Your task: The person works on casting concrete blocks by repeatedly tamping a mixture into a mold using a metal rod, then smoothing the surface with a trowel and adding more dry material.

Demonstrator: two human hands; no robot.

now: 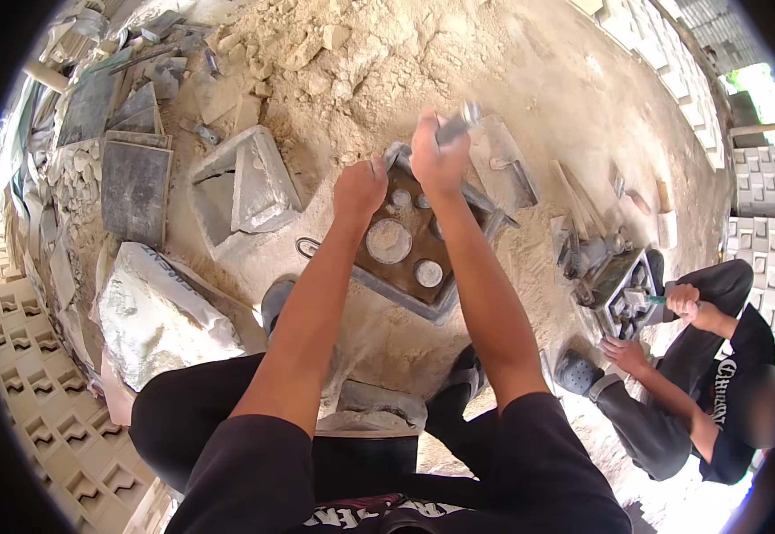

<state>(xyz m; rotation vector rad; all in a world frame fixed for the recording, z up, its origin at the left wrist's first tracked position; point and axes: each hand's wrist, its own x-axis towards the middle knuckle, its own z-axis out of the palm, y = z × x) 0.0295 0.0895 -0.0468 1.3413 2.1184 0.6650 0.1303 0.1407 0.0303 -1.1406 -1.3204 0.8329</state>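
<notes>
A grey box-like frame [436, 313] lies on the ground before me. Packed brown material [379, 267] fills it, with several pale round shapes set in its face, the largest a powdery disc [388, 241]. My left hand [361, 189] is closed at the frame's far left edge; what its fingers hold is hidden. Above the far right part of the frame, my right hand [439, 156] is wrapped round a grey tool [459, 125] with a shiny metal end. Motion blurs this tool, so its kind cannot be made out. My right forearm covers part of the frame.
Pale powder and lumps [352, 71] are heaped beyond the frame. To the left stand a grey block-like box [254, 191], dark plates [136, 191] and a white sack [161, 307]. A flat tray [505, 165] lies far right. Nearer right, a co-worker [672, 374] handles another frame [623, 294].
</notes>
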